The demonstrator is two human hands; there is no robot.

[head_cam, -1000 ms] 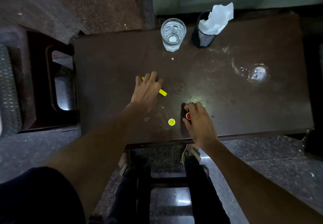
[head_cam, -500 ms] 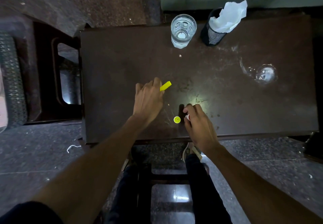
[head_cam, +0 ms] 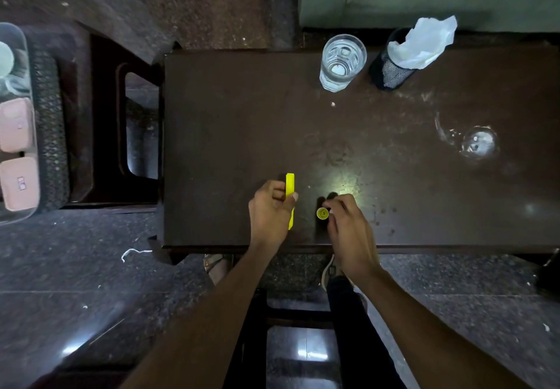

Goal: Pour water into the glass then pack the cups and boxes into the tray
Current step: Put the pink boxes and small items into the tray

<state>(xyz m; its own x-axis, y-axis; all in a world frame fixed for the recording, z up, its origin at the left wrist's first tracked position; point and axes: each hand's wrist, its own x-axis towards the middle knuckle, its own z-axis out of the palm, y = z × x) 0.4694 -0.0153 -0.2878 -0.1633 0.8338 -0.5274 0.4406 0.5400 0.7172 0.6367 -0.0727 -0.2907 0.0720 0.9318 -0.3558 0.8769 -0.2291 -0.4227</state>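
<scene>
Near the tabletop's front edge, left hand [head_cam: 270, 212] pinches the yellow strip [head_cam: 290, 187]; right hand [head_cam: 348, 228] fingertips pinch at the yellow cap [head_cam: 322, 213]. Secure both before lifting.

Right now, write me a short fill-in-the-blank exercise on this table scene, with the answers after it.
1. The left hand holds a flat stick coloured ____.
2. The glass at the table's far edge contains ____.
3. The black mesh holder beside the glass has white ____ in it.
4. The right hand's fingertips touch a small yellow disc printed with a ____ face.

Answers: yellow; water; tissue; smiley
</scene>
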